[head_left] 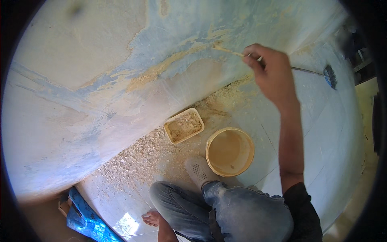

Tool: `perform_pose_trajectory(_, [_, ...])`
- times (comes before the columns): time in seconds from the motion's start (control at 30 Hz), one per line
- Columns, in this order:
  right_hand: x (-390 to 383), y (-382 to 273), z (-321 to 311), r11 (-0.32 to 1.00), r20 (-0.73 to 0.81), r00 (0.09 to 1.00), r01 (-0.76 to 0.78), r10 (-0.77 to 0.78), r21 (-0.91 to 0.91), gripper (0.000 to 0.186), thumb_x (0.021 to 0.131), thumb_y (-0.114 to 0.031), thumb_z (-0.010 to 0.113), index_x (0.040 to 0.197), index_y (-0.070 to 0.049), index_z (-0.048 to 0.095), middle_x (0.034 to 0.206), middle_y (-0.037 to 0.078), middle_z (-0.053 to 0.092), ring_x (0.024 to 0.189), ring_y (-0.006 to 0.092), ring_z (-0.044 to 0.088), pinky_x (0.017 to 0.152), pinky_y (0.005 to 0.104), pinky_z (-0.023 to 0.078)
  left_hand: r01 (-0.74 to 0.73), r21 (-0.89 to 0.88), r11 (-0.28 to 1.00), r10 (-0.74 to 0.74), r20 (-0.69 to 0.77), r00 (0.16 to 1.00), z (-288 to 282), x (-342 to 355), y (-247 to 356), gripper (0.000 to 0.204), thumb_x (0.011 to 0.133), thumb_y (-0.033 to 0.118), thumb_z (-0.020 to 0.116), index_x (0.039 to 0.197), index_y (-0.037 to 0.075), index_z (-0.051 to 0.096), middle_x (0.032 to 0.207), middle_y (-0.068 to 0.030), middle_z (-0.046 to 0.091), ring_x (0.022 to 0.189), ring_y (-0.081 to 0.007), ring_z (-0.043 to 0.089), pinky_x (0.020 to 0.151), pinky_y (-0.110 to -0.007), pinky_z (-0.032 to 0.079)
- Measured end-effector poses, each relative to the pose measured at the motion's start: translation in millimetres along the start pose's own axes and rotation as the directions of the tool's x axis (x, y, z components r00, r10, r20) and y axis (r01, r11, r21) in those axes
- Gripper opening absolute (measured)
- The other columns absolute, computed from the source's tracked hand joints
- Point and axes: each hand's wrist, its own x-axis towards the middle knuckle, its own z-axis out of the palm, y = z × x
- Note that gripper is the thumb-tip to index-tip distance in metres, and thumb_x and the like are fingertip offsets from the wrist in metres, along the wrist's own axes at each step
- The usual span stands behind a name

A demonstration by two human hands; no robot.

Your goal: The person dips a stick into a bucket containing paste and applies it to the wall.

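My right hand [270, 72] is raised in front of the wall, its fingers pinched round the handle of a slim, yellowish, putty-smeared tool [228, 50]. I cannot tell whether it is a brush or a small spatula. Its tip meets the wall [100, 36] at the end of a long streak of tan filler [161, 66], which slants over grey-blue, patchy plaster. My left hand [151, 218] hangs low beside my bent knee, near the floor; its fingers are partly apart and nothing shows in them.
A rectangular tub [184, 126] of tan paste stands by the wall's foot. Right of it, a round bucket [230, 152] holds cloudy liquid, next to my shoe [199, 171]. Crumbled plaster [133, 157] covers the tiles. A blue sheet [90, 222] lies lower left; a long-handled brush [330, 77] lies far right.
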Motion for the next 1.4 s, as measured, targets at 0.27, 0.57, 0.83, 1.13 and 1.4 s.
perform_pose_trajectory(0.27, [-29.8, 59.9, 101.1, 0.662, -0.133, 0.973, -0.026, 0.188, 0.749, 0.012, 0.092, -0.007, 0.06, 0.1, 0.003, 0.063, 0.071, 0.001, 0.057, 0.062, 0.0059, 0.047, 0.059, 0.021, 0.04, -0.021, 0.004, 1.0, 0.021, 0.04, 0.999, -17.9, -4.9, 18.2, 0.052, 0.092, 0.043, 0.039, 0.139, 0.021, 0.039, 0.142, -0.0087, 0.039, 0.131, -0.0327, 0.037, 0.102, -0.055, 0.031])
perform_pose_trajectory(0.57, [-3.9, 50.4, 167.1, 0.59, -0.262, 0.955, 0.131, 0.142, 0.796, 0.008, 0.092, -0.004, 0.056, 0.097, 0.001, 0.059, 0.08, 0.01, 0.063, 0.071, 0.0167, 0.063, 0.062, 0.0306, 0.047, 0.288, -0.58, 0.762, 0.22, 0.65, 0.728, -39.4, 59.5, -16.8, 0.046, 0.094, 0.039, 0.043, 0.13, 0.009, 0.046, 0.129, -0.0139, 0.051, 0.118, -0.0295, 0.052, 0.099, -0.048, 0.036])
perform_pose_trajectory(0.83, [-4.5, 50.0, 149.1, 0.704, -0.332, 0.924, 0.108, 0.189, 0.702, 0.006, 0.087, -0.006, 0.061, 0.09, -0.001, 0.063, 0.07, 0.015, 0.058, 0.059, 0.0278, 0.057, 0.056, 0.0356, 0.044, -0.291, -0.892, 0.345, 0.827, 0.143, 0.544, -167.0, -71.1, 107.6, 0.03, 0.096, 0.027, 0.046, 0.104, 0.001, 0.06, 0.106, -0.0114, 0.063, 0.102, -0.0237, 0.059, 0.089, -0.036, 0.045])
perform_pose_trajectory(1.13, [-15.5, 48.8, 121.8, 0.707, -0.169, 0.974, 0.014, 0.15, 0.707, 0.013, 0.091, -0.007, 0.055, 0.095, 0.0, 0.065, 0.066, 0.013, 0.059, 0.056, 0.0183, 0.052, 0.055, 0.0337, 0.043, -0.379, -0.895, 0.235, 0.907, 0.062, 0.416, -167.0, -103.8, 126.9, 0.023, 0.095, 0.015, 0.051, 0.1, -0.003, 0.063, 0.097, -0.0108, 0.066, 0.092, -0.0193, 0.061, 0.086, -0.032, 0.047])
perform_pose_trajectory(1.4, [-27.1, 44.7, 118.2, 0.663, -0.059, 0.979, -0.087, 0.195, 0.744, 0.012, 0.09, -0.003, 0.053, 0.091, 0.0, 0.065, 0.07, 0.017, 0.062, 0.057, 0.0251, 0.057, 0.058, 0.0348, 0.044, -0.395, -0.89, 0.229, 0.909, 0.051, 0.414, -157.3, -96.2, 128.7, 0.02, 0.094, 0.014, 0.052, 0.099, -0.002, 0.063, 0.097, -0.012, 0.066, 0.09, -0.0206, 0.062, 0.085, -0.033, 0.047])
